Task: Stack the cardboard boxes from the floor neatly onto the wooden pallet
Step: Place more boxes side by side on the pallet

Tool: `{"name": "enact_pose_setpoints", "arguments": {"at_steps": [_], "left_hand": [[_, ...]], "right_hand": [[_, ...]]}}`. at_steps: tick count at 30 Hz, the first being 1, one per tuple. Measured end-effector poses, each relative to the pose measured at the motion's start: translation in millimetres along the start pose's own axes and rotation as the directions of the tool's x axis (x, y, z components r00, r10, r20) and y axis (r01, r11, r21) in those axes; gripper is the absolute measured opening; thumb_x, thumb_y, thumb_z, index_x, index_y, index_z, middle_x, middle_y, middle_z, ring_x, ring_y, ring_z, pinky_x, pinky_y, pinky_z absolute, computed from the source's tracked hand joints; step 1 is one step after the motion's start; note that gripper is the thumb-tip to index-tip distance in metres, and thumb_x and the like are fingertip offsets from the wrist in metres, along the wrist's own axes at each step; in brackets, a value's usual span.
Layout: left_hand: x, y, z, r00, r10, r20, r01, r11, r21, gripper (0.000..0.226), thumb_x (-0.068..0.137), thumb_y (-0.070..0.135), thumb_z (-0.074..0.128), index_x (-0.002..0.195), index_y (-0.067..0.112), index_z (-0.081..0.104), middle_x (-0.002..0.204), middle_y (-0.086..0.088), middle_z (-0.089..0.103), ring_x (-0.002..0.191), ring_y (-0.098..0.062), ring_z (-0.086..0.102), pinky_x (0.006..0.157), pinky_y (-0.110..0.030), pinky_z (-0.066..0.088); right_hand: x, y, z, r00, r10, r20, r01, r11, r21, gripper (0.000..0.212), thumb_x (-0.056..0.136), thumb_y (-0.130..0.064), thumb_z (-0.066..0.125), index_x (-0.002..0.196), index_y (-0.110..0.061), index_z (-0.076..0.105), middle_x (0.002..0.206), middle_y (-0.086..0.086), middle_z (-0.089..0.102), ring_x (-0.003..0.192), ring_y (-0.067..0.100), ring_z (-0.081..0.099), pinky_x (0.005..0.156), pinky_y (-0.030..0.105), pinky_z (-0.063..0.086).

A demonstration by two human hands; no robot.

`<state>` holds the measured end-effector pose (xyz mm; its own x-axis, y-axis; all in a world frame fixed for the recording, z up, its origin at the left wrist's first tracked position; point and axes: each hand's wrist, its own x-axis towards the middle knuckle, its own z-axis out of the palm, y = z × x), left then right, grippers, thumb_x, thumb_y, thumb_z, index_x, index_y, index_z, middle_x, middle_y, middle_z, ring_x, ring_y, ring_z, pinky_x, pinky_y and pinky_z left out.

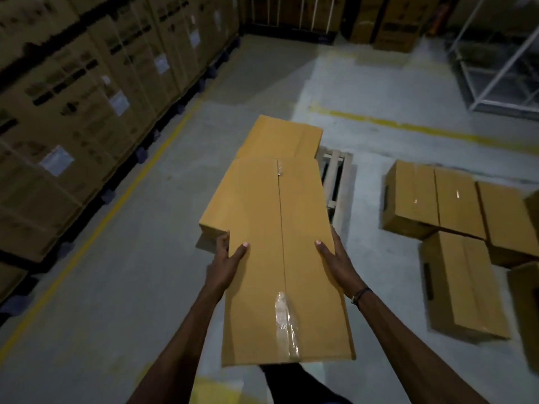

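Item: a long cardboard box (280, 258), closed, its top seam sealed with clear tape (287, 325); contents cannot be seen. It is held lengthwise in front of the person, above the floor (116, 287).

Left hand (226, 258): placed on the box's left edge, thumb laid on the top face, fingers (222, 242) curled round the side.

Right hand (335, 258): pressed against the right edge, thumb on top, remaining fingers hidden behind the box. A dark band (361, 294) is worn at the wrist.

Wooden pallet (335, 182): set on the floor beyond the held box; only its right slats are visible. A second closed box (281, 137) is lying over its far part.

Loose boxes (455, 217): several, all closed and taped, grouped on the floor to the right, well apart from the pallet.

Left wall: large printed cartons (73, 97), stacked high on dark pallets, labels blurred. A yellow line (116, 199) is painted along them. A metal rack (501, 62) is at far right.
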<state>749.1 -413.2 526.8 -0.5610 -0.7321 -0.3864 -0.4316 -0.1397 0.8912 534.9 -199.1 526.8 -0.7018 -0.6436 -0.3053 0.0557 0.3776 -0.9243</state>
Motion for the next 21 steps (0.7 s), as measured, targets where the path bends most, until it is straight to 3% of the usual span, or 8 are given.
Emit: {"name": "enact_pose_setpoints", "arguments": {"at_steps": [2, 4, 6, 8, 12, 15, 17, 21], "left_hand": [[39.6, 7.9, 4.2, 0.999, 0.001, 0.052, 0.0, 1.0, -0.004, 0.087, 0.078, 0.078, 0.067, 0.149, 0.041, 0.032, 0.158, 0.003, 0.045, 0.143, -0.021, 0.046, 0.116, -0.052, 0.041], [72.4, 22.5, 9.0, 0.995, -0.016, 0.099, 0.017, 1.0, -0.001, 0.08, 0.092, 0.058, 0.068, 0.155, 0.03, 0.028, 0.161, 0.0, 0.039, 0.148, -0.021, 0.038, 0.117, -0.043, 0.038], [108.7, 31.5, 15.8, 0.991, -0.015, 0.132, 0.013, 1.0, 0.012, 0.069, 0.101, 0.038, 0.064, 0.156, 0.022, 0.026, 0.152, 0.005, 0.036, 0.146, -0.015, 0.032, 0.108, -0.03, 0.035], [150.8, 31.8, 21.1, 0.987, -0.02, 0.157, 0.014, 0.999, 0.04, 0.064, 0.103, 0.03, 0.062, 0.155, 0.018, 0.027, 0.144, 0.006, 0.036, 0.139, -0.008, 0.031, 0.102, -0.023, 0.032], [226.1, 24.0, 30.0, 0.971, -0.017, 0.239, -0.001, 0.997, 0.073, 0.057, 0.104, 0.028, 0.061, 0.15, 0.018, 0.029, 0.139, 0.012, 0.039, 0.13, 0.0, 0.031, 0.094, -0.012, 0.032], [283.4, 7.5, 38.3, 0.954, -0.028, 0.3, -0.003, 0.995, 0.104, 0.048, 0.104, 0.023, 0.061, 0.143, 0.021, 0.032, 0.127, 0.026, 0.041, 0.125, -0.001, 0.036, 0.078, 0.002, 0.036], [323.1, -7.3, 43.9, 0.938, -0.033, 0.344, -0.012, 0.992, 0.127, 0.052, 0.103, 0.024, 0.062, 0.145, 0.022, 0.032, 0.121, 0.033, 0.041, 0.123, 0.0, 0.039, 0.075, 0.006, 0.037], [402.1, -48.9, 55.1, 0.909, -0.091, 0.406, 0.016, 0.983, 0.184, 0.064, 0.101, 0.032, 0.065, 0.153, 0.022, 0.028, 0.135, 0.019, 0.044, 0.125, -0.002, 0.042, 0.075, 0.002, 0.04]], "right_hand": [[31.6, 5.2, 4.1, 0.999, 0.008, -0.038, -0.008, 1.0, -0.013, 0.07, 0.105, -0.047, 0.053, 0.165, -0.04, 0.017, 0.162, -0.016, 0.031, 0.145, 0.007, 0.032, 0.119, 0.035, 0.03], [61.1, 7.6, 7.7, 0.997, 0.039, -0.067, -0.04, 0.999, -0.014, 0.07, 0.106, -0.044, 0.053, 0.164, -0.04, 0.014, 0.158, -0.022, 0.026, 0.145, 0.003, 0.027, 0.116, 0.03, 0.025], [91.1, 15.5, 12.0, 0.995, 0.039, -0.092, -0.041, 0.999, -0.015, 0.073, 0.104, -0.048, 0.053, 0.164, -0.043, 0.012, 0.163, -0.024, 0.022, 0.151, 0.004, 0.023, 0.119, 0.032, 0.024], [123.9, 25.0, 15.2, 0.991, 0.077, -0.11, -0.078, 0.997, -0.008, 0.076, 0.103, -0.052, 0.054, 0.165, -0.044, 0.011, 0.17, -0.017, 0.019, 0.154, 0.007, 0.022, 0.122, 0.035, 0.024], [184.0, 51.2, 22.5, 0.98, 0.122, -0.154, -0.12, 0.993, 0.021, 0.082, 0.096, -0.069, 0.056, 0.163, -0.052, 0.012, 0.172, -0.015, 0.021, 0.156, 0.012, 0.024, 0.126, 0.046, 0.025], [229.1, 80.9, 27.1, 0.971, 0.166, -0.172, -0.162, 0.986, 0.038, 0.095, 0.082, -0.084, 0.057, 0.161, -0.056, 0.012, 0.172, -0.014, 0.021, 0.157, 0.017, 0.026, 0.126, 0.057, 0.025], [260.4, 103.3, 32.3, 0.968, 0.18, -0.175, -0.174, 0.984, 0.045, 0.096, 0.08, -0.086, 0.058, 0.16, -0.058, 0.012, 0.171, -0.014, 0.022, 0.156, 0.018, 0.027, 0.125, 0.061, 0.026], [320.6, 141.1, 49.2, 0.95, 0.23, -0.21, -0.226, 0.973, 0.04, 0.095, 0.083, -0.08, 0.055, 0.162, -0.054, 0.009, 0.173, -0.013, 0.016, 0.159, 0.018, 0.02, 0.127, 0.057, 0.022]]}}
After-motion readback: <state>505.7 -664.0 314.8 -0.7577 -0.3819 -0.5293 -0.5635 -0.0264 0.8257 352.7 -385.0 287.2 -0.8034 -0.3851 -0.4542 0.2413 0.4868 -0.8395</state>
